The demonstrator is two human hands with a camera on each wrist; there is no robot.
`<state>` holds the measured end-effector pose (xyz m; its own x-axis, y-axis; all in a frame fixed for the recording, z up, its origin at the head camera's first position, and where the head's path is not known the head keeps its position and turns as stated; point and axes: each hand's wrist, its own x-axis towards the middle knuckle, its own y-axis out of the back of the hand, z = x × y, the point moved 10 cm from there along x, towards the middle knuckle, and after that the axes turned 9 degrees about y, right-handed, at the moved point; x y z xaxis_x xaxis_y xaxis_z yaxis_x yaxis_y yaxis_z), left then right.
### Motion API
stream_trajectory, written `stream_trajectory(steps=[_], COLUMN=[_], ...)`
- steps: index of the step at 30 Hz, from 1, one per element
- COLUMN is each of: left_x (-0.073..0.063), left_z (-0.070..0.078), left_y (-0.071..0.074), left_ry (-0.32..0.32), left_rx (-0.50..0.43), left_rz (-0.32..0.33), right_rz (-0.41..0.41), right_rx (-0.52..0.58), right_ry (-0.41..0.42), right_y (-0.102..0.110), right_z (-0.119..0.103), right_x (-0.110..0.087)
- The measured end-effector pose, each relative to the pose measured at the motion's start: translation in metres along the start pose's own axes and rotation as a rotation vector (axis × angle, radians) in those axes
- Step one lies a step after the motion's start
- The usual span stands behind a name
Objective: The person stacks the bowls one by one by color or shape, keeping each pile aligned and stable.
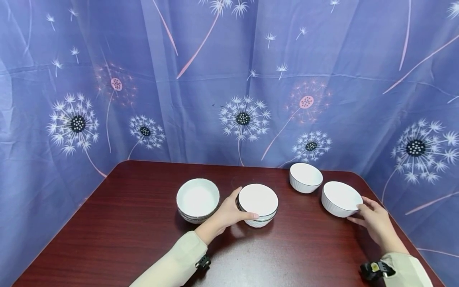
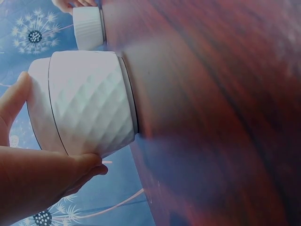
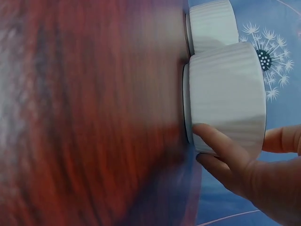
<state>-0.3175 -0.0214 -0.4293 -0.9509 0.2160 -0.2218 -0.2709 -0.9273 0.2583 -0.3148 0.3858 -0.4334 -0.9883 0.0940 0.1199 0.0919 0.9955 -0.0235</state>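
Note:
My left hand (image 1: 229, 211) grips the left side of a small stack of white bowls (image 1: 258, 199), thumb along the near side and fingers behind. The left wrist view shows the stack's dimpled outer wall (image 2: 91, 96) and dark rim lines. At the right, my right hand (image 1: 376, 223) holds the right side of a white ribbed bowl (image 1: 340, 195), with fingers on both sides of its wall. In the right wrist view, a fingertip presses low on this ribbed bowl (image 3: 228, 94), near its foot.
Left of the held stack stands another stack of white bowls (image 1: 198, 197) with a patterned outside. A second ribbed bowl (image 1: 305, 175) stands behind and left of the one in my right hand. The dark red wooden table (image 1: 107, 223) backs onto a blue dandelion curtain (image 1: 201, 99).

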Motion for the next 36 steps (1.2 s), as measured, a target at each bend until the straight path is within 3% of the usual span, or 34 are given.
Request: stream_trajectory(steps=[5,13,27,36], left_x=[0.000,0.000,0.000,-0.001], left_z=[0.000,0.001,0.002,0.001], left_y=[0.000,-0.001,0.000,0.000], left_ry=[-0.001,-0.007,-0.004,-0.004], left_rx=[0.006,-0.002,-0.009,-0.006], left_rz=[0.008,0.004,0.001,0.003], right_rz=[-0.018,-0.004,0.080,0.147], right_rx=[-0.004,0.035,0.168,0.167], right_ry=[-0.056,-0.068,-0.004,-0.001], right_y=[-0.003,-0.002,0.005,0.008], right_z=[0.005,0.007,0.005,0.006], right_x=[0.001,0.002,0.001,-0.003])
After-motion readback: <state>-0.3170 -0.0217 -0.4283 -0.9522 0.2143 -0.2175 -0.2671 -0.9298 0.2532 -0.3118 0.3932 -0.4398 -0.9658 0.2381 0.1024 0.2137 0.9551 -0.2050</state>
